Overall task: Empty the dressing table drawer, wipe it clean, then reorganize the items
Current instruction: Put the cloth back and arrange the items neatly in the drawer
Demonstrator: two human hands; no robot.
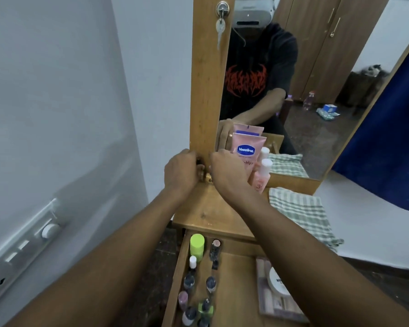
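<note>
Head view: your left hand (181, 169) and right hand (224, 172) both sit at the back of the desk (208, 211), curled around something small and dark by the mirror post (208, 79); can't tell what your grip actually holds. The drawer (236, 279) hangs open below, bottles lined along its left side. Set things down upright, I'd say; the Vaseline tube (246, 151) is just beside your right hand, so go easy; open room is front-centre, left of the checked cloth (300, 213).
</note>
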